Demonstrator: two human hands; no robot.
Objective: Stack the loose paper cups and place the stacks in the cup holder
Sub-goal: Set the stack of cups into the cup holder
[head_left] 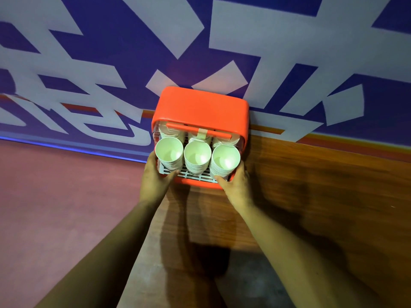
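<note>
An orange cup holder point(201, 105) with a clear lid and an orange handle stands on the wooden table against the wall. Three stacks of white paper cups stand side by side on its white slatted tray: a left stack point(169, 155), a middle stack point(197, 157) and a right stack point(225, 161). More cups show behind them under the lid. My left hand point(155, 177) grips the holder's front left corner, thumb beside the left stack. My right hand point(236, 183) grips the front right corner, thumb against the right stack.
The wooden table point(311, 196) stretches to the right and toward me. Its left edge runs down below the holder, with reddish floor point(55, 207) beyond. A purple wall with large white lettering point(244, 41) rises right behind the holder.
</note>
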